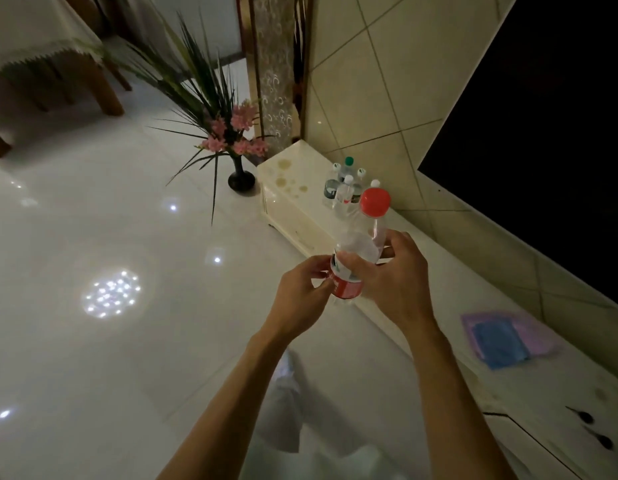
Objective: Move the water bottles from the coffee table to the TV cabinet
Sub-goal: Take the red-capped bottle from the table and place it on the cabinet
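Dim indoors, yellowish cast. On glossy floor (92, 202), left of centre, cluster of blown-out lamp reflections (110, 294); smaller glints around it and at lower left. Pitch black at upper right across TV screen (543, 98). Strong wide-angle bending along right edge and through wall tiles (363, 81). Sharp at centre on bottle (361, 245); soft and smeared at purple-blue bag (505, 337), lower right.

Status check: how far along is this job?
Done: several bottles stand on the TV cabinet. In hand: left hand and right hand grip a red-capped bottle, not yet set down. Left: placing it; the coffee table is out of view, so more may remain.
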### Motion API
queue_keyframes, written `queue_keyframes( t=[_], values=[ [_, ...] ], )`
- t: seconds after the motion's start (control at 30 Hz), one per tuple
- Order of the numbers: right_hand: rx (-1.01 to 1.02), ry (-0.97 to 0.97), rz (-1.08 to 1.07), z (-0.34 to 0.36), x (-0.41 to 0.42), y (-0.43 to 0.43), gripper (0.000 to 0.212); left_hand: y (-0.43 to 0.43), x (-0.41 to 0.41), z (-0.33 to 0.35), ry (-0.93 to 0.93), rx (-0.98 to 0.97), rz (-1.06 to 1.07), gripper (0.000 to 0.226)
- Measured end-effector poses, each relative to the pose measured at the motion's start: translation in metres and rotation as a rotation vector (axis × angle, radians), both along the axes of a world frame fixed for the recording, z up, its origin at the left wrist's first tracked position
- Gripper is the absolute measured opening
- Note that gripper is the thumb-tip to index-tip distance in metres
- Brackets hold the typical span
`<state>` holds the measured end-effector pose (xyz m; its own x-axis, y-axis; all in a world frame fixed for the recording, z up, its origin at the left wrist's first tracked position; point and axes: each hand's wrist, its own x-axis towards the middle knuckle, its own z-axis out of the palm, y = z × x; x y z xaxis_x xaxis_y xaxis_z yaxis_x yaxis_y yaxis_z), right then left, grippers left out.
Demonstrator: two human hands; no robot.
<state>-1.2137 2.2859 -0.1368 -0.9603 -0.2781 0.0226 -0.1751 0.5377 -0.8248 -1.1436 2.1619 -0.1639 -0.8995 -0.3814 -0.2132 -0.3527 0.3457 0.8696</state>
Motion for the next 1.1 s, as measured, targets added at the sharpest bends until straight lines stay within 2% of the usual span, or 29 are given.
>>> queue_keyframes(
  t=[0.27,0.47,0.67,0.9,1.1],
  values=[
    [0.038,-0.092,-0.070,-0.017,-0.129,-0.055,0.068,-0.066,-0.139,-0.022,-0.048,0.004,-0.129,0.039],
    [0.032,-0.218,-0.116,-0.040,-0.185,-0.068,0.058,-0.083,-0.197,-0.044,-0.110,-0.023,-0.208,0.040],
    [0.090,-0.293,-0.176,-0.077,-0.250,-0.073,0.068,-0.079,-0.262,-0.074,-0.223,0.008,-0.207,0.041],
    [0.142,-0.350,-0.089,-0.135,-0.344,-0.080,0.071,-0.075,-0.355,-0.124,-0.377,-0.037,-0.214,0.046],
    [0.183,-0.386,-0.084,-0.205,-0.401,-0.091,0.073,-0.091,-0.416,-0.208,-0.443,-0.084,-0.273,0.055]
  ],
)
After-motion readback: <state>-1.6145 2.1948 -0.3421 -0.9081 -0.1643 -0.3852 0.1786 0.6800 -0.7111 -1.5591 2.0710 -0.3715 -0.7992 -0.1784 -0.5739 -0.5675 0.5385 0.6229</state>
